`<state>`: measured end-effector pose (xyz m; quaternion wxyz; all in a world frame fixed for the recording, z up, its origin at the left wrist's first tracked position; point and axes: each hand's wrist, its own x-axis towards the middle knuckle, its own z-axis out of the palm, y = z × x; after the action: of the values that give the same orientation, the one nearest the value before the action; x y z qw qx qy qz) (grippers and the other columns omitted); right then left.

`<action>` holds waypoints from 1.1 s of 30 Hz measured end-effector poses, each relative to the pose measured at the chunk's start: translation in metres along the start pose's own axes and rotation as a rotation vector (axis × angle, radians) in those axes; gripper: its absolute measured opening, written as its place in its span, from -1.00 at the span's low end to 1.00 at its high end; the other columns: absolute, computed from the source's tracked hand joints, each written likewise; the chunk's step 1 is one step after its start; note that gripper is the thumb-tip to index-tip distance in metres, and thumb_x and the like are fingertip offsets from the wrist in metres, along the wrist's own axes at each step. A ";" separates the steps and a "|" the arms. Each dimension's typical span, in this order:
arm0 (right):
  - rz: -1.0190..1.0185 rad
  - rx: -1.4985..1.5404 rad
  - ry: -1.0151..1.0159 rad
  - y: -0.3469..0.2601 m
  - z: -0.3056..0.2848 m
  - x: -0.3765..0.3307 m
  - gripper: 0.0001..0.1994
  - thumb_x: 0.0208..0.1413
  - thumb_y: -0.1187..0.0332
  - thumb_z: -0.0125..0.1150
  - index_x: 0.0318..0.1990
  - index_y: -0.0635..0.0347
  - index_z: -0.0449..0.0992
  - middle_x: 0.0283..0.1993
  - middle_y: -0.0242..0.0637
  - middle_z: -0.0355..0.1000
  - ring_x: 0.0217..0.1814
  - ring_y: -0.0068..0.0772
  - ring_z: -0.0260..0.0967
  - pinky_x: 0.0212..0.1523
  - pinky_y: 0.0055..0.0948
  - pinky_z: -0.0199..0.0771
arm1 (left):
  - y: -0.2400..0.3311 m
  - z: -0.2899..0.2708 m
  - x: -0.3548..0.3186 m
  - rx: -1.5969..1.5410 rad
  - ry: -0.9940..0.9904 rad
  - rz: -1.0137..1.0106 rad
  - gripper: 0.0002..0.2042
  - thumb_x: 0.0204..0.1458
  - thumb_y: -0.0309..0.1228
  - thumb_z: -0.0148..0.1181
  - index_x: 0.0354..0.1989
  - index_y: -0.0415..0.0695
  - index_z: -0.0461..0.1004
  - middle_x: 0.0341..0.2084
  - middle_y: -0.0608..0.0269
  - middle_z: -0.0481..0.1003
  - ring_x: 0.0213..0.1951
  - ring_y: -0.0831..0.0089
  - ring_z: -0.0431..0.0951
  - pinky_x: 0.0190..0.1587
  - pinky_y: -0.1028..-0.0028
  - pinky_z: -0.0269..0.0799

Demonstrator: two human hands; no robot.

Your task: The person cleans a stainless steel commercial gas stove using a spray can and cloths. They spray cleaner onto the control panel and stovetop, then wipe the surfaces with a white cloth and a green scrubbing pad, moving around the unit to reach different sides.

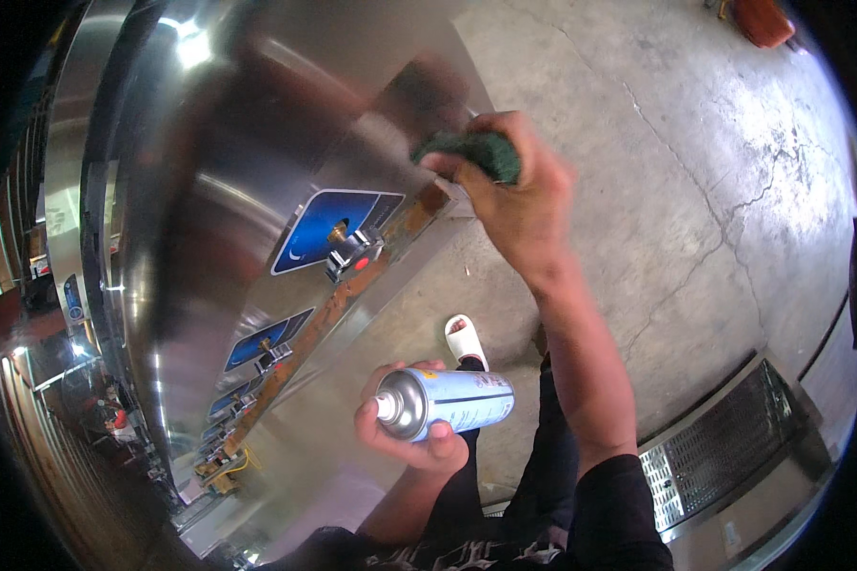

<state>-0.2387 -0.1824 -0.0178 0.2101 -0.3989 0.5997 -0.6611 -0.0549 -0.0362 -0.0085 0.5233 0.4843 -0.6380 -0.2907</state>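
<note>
My right hand (527, 205) is closed round a dark green scouring pad (490, 155) and presses it against the lower edge of a shiny steel appliance panel (286, 105). In my left hand (424, 449) is a light blue aerosol can (462, 398), tilted on its side with its white nozzle toward the panel. Close to the pad, the panel carries a blue label plate (319, 226) with a brass stem and a metal control knob (355, 253) bearing a red dot. Below the knob runs a rusty brown strip (338, 303).
More label plates and knobs (271, 354) continue along the panel toward the lower left, with a yellow wire (249, 459) near them. A perforated metal tray (719, 447) stands at the lower right. The floor is cracked concrete (657, 190); my foot wears a white slipper (465, 341).
</note>
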 end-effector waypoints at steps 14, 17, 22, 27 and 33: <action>0.012 -0.058 0.047 -0.003 -0.005 0.005 -0.67 -0.06 0.38 0.57 -0.18 0.21 0.54 -0.34 -0.19 0.58 -0.32 -0.39 0.60 -0.31 -0.42 0.57 | 0.004 0.005 0.003 0.021 -0.005 0.009 -0.27 0.21 -0.02 0.09 0.36 -0.11 -0.16 0.06 -0.30 0.25 -0.24 0.01 0.54 -0.22 0.09 0.56; -0.329 -0.233 -0.140 -0.003 -0.005 0.005 -0.65 -0.09 0.37 0.58 -0.17 0.19 0.54 -0.34 -0.20 0.57 -0.32 -0.36 0.60 -0.30 -0.40 0.58 | 0.003 0.006 0.004 0.032 -0.007 0.006 -0.27 0.21 -0.03 0.09 0.36 -0.12 -0.16 0.06 -0.30 0.25 -0.24 0.02 0.53 -0.22 0.10 0.57; -0.117 -0.120 -0.033 0.001 -0.004 0.002 -0.64 -0.13 0.39 0.58 -0.17 0.18 0.55 -0.36 -0.17 0.55 -0.33 -0.23 0.59 -0.29 -0.33 0.58 | 0.003 0.007 0.004 0.011 0.001 -0.016 -0.27 0.21 -0.03 0.08 0.36 -0.13 -0.16 0.06 -0.29 0.26 -0.23 0.03 0.53 -0.21 0.11 0.57; -0.241 -0.211 -0.053 0.004 -0.004 0.002 -0.65 -0.12 0.35 0.60 -0.21 0.18 0.55 -0.36 -0.15 0.55 -0.36 -0.24 0.59 -0.34 -0.36 0.57 | 0.003 0.007 0.006 0.007 -0.021 0.004 -0.32 0.23 -0.07 0.13 0.29 -0.12 -0.12 0.07 -0.29 0.24 -0.25 0.03 0.55 -0.26 0.11 0.63; -0.198 -0.223 -0.062 0.007 -0.012 0.006 -0.66 -0.10 0.34 0.59 -0.21 0.19 0.54 -0.35 -0.17 0.57 -0.35 -0.28 0.60 -0.34 -0.37 0.58 | 0.003 0.008 0.005 0.022 -0.027 0.009 -0.32 0.22 -0.07 0.13 0.29 -0.12 -0.12 0.07 -0.29 0.24 -0.23 0.02 0.55 -0.26 0.10 0.63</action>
<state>-0.2534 -0.1809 -0.0223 0.1167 -0.4970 0.6206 -0.5952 -0.0630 -0.0409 -0.0062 0.5106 0.4833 -0.6502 -0.2880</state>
